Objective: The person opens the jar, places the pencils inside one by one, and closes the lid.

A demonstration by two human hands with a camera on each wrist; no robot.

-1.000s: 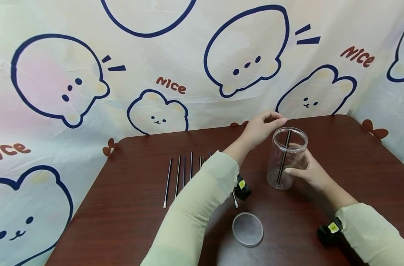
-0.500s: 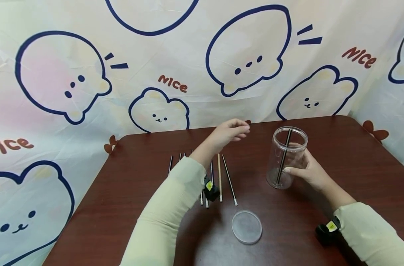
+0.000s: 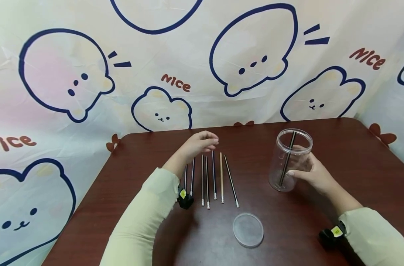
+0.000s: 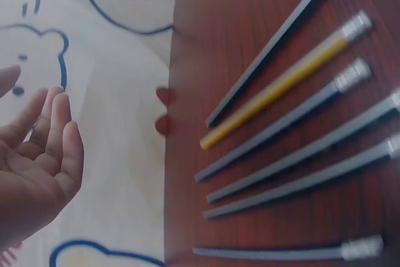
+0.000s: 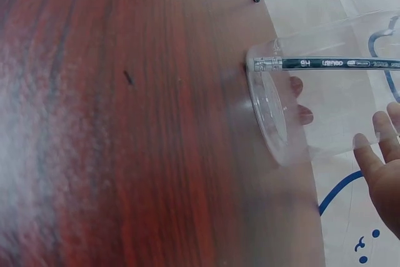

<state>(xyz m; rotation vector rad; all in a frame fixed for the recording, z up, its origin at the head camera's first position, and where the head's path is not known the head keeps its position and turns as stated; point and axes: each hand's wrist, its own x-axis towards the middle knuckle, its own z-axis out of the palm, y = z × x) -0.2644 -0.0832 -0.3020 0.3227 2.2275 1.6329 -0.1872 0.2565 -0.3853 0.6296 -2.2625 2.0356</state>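
A clear jar [image 3: 277, 168] stands upright at the right of the table, with my right hand [image 3: 313, 173] gripping its right side. Inside it leans a dark pencil [image 5: 337, 63], its eraser end down. My left hand [image 3: 198, 143] hovers above the far ends of a row of pencils, fingers loosely bent and holding nothing. In the left wrist view that hand [image 4: 40, 161] is apart from the pencils. Among them are a yellow pencil [image 4: 281, 85] and several dark ones, such as the rightmost pencil [image 3: 232, 181]. The left forearm hides part of the row.
A round clear lid [image 3: 248, 230] lies flat on the dark red wooden table [image 3: 271, 251], in front of the pencils. Behind the table hangs a printed cloth [image 3: 195, 74]. Black wrist cameras sit on both sleeves, the left one [image 3: 185, 199] low over the pencils.
My left hand has moved left and nearer, away from the jar's mouth to above the pencils. The right hand keeps its grip on the jar, and the pencil inside stays put.
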